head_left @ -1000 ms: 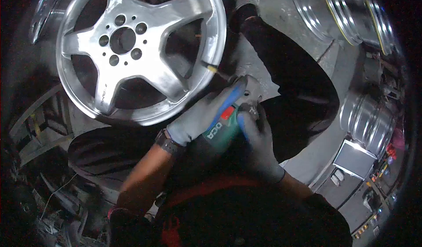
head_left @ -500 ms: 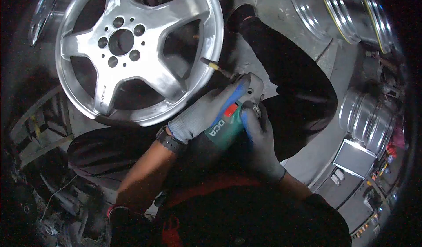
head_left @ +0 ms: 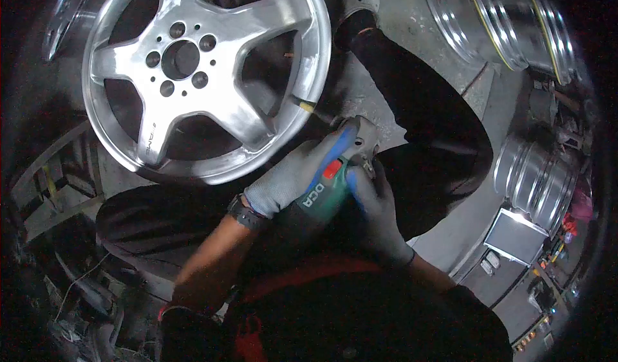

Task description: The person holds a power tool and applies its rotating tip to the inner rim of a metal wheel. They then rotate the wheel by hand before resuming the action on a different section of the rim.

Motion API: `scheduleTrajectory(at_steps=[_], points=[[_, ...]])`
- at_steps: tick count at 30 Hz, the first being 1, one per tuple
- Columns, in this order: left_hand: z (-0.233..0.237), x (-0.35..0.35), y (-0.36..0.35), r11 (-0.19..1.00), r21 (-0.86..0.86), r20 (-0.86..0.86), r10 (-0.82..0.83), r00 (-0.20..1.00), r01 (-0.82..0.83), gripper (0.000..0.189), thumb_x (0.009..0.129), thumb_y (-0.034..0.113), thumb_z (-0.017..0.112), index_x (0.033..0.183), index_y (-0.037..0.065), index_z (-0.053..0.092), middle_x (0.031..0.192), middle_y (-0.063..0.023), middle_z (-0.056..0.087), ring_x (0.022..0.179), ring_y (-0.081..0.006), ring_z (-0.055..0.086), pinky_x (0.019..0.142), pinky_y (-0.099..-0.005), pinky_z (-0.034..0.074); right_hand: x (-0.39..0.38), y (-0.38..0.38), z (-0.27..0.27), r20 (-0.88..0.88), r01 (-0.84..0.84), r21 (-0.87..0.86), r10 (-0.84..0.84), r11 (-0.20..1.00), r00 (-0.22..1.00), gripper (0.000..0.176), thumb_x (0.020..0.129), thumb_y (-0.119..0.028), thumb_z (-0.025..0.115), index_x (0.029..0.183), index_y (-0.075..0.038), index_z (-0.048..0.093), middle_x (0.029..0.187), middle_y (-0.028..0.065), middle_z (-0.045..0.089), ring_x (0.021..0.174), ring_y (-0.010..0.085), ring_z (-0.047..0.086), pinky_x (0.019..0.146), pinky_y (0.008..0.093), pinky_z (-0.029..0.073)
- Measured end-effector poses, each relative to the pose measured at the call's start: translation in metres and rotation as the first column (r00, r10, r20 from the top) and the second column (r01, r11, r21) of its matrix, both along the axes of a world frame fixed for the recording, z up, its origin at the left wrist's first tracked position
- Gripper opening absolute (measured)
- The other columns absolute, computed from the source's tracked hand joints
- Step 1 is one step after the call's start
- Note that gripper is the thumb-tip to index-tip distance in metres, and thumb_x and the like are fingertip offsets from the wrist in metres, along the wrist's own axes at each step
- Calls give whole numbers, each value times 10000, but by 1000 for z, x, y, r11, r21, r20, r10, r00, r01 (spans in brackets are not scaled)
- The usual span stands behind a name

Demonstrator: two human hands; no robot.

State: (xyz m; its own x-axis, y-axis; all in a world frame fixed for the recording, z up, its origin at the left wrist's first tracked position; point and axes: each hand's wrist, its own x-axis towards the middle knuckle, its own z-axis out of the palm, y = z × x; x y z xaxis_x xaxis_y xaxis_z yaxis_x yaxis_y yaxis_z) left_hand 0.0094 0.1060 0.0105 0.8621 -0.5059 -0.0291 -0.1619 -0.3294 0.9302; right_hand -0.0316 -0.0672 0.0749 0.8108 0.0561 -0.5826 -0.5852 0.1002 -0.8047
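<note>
My left hand [head_left: 293, 172], in a grey glove with blue edging, wraps around a green angle grinder [head_left: 320, 194] marked DCA, near its red switch. My right hand [head_left: 381, 211], gloved alike, grips the other side close to the grey metal head. From that head a thin shaft with a yellow and dark tip [head_left: 305, 106] reaches toward a silver alloy wheel [head_left: 215, 72]. In this view the tip overlaps the wheel's lower right rim. Five spokes and a ring of bolt holes face up, with bright polished patches on the metal.
My crossed legs [head_left: 444, 130] lie around the grinder. More shiny wheels stand at the upper right [head_left: 496, 21] and right [head_left: 534, 178]. A lit rectangular lamp panel [head_left: 517, 236] rests at the right. Dark metal frames [head_left: 64, 162] and clutter fill the left side.
Both hands and the grinder have shifted slightly to the left. The tip has moved a little down along the wheel's rim. Both hands keep their grip.
</note>
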Motion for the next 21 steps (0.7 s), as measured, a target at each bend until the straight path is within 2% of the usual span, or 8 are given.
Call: scheduleTrajectory(at_steps=[4, 6, 7, 9, 10, 12, 17, 21], points=[[-2, 3, -3, 1000, -12, -44, 12, 999, -13, 715, 887, 169, 629, 1529, 161, 313, 1119, -297, 602, 1020, -470, 626, 882, -491, 506, 7, -7, 4, 65, -152, -102, 159, 983, 985, 568, 966, -216, 636, 1412, 25, 380, 1261, 100, 562, 1147, 174, 547, 1005, 328, 443], [0, 0, -2, 1000, -11, -68, 14, 998, -15, 708, 894, 165, 622, 1530, 161, 312, 1124, -295, 599, 1024, -468, 625, 879, -483, 507, 8, -6, 8, 202, -223, -310, 293, 924, 935, 558, 963, -211, 638, 1399, 16, 373, 1243, 91, 562, 1121, 168, 555, 990, 327, 452], [1, -2, -1, 1000, -6, -94, 13, 996, -13, 700, 901, 162, 615, 1531, 161, 310, 1130, -294, 595, 1027, -465, 623, 875, -475, 508, 6, -4, 5, 207, -223, -307, 293, 925, 933, 558, 963, -211, 638, 1399, 16, 373, 1243, 91, 562, 1121, 168, 555, 990, 327, 452], [-7, -11, 2, 1000, -12, -104, 13, 994, -15, 695, 905, 159, 612, 1531, 158, 311, 1126, -292, 595, 1039, -453, 622, 878, -467, 510, -3, 1, -2, 13, -38, -1, 38, 999, 999, 557, 959, -195, 643, 1399, -1, 361, 1231, 89, 562, 1107, 164, 559, 974, 330, 462], [-10, -16, 5, 1000, -22, -117, 13, 993, -15, 689, 909, 157, 609, 1531, 155, 311, 1122, -290, 594, 1050, -440, 622, 880, -459, 511, -6, 4, -1, 10, -38, 4, 38, 999, 999, 557, 959, -195, 643, 1399, -1, 361, 1231, 89, 562, 1107, 164, 559, 974, 330, 462], [-9, -27, 11, 999, -33, -198, 8, 980, -15, 686, 909, 157, 611, 1528, 149, 314, 1131, -289, 590, 1058, -437, 617, 892, -459, 509, -11, 10, 0, -240, 180, 234, -122, 955, 963, 563, 954, -175, 647, 1408, -13, 356, 1227, 90, 560, 1114, 163, 557, 971, 332, 468], [-5, -40, 17, 996, -88, -331, -22, 943, -8, 687, 909, 156, 613, 1528, 146, 315, 1147, -292, 586, 1054, -440, 615, 911, -469, 501, -20, 17, 6, -282, 210, 232, -141, 950, 949, 605, 945, -170, 658, 1428, -9, 331, 1243, 92, 551, 1127, 165, 555, 974, 338, 472], [-4, -23, 11, 999, 32, -113, -16, 993, 19, 688, 908, 158, 615, 1529, 151, 319, 1163, -294, 584, 1052, -446, 614, 906, -471, 503, -8, 5, 6, -193, 100, 161, -68, 982, 979, 599, 953, -167, 649, 1429, -7, 323, 1257, 96, 545, 1130, 162, 553, 979, 330, 473]])
